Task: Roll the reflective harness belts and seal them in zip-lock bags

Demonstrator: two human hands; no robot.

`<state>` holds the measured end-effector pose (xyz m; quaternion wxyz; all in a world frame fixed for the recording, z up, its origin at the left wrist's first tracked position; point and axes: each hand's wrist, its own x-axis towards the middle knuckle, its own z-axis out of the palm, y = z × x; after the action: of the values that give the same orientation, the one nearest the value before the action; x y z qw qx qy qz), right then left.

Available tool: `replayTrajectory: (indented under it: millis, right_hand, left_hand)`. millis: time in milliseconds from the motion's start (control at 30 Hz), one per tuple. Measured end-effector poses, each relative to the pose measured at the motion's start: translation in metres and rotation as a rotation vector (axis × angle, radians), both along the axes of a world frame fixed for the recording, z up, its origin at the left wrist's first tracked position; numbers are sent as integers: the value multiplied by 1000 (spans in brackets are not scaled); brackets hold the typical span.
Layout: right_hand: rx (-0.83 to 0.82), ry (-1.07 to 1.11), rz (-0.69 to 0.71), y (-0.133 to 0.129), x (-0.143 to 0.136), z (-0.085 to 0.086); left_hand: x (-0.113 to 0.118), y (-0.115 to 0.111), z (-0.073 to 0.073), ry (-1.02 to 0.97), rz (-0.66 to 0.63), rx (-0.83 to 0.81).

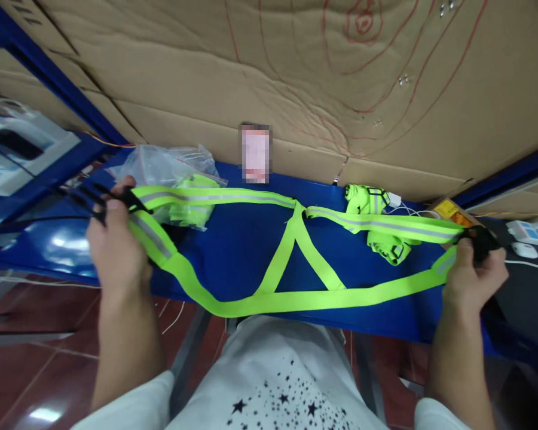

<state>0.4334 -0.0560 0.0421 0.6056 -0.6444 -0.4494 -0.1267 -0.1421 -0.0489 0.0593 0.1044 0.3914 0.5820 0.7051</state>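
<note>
A neon-yellow reflective harness (305, 300) with grey stripes is stretched between my two hands above the blue table. Its straps join in a triangle near the middle. At the left end, my left hand (119, 224) is closed on the harness's black buckle part, with dark strap ends beside the fingers. On the other side, my right hand (475, 269) grips the black part at the right end. Behind the right half lie rolled neon-yellow harnesses (388, 246), partly hidden by the strap. A clear plastic bag (161, 167) with folded neon-yellow material lies behind the left half.
The blue table (246, 251) meets an upright cardboard sheet (291, 77) with red curved lines. A blurred-out phone-like item (255, 153) leans at the back. White devices (22, 143) stand at far left. A white mouse (525, 249) and a small box (451, 212) are at right.
</note>
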Motion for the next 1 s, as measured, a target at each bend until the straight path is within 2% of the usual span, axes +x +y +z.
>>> replayTrajectory:
  millis: [67,100,200,300,400,500,600,700,800,1000]
  right_hand:
    - [8,-436,63,-4,-21,8]
    - [1,-563,129,-6,-34,12]
    - [-51,-752,260,-9,-75,25]
    - [-143,-894,358,-3,-115,33]
    - [-225,-991,428,12,-148,34]
    - [-289,-1020,503,26,-172,26]
    - [-330,-988,561,34,-186,12]
    - [-346,-964,600,32,-192,-1]
    - [-332,-955,598,29,-192,-7]
    - [-351,-935,596,29,-190,-9]
  left_hand:
    - [15,-8,3,311,-24,-47]
    - [24,-11,5,458,-68,-100]
    - [53,-17,10,862,-242,-216]
    - [84,-7,11,1228,-414,-169]
    - [117,13,8,1413,-481,-93]
    - [143,33,3,1514,-539,14]
    - [156,44,-6,1520,-580,72]
    - [158,47,-18,1506,-602,62]
    - [154,46,-28,1497,-607,35]
    - [150,46,-32,1504,-621,70]
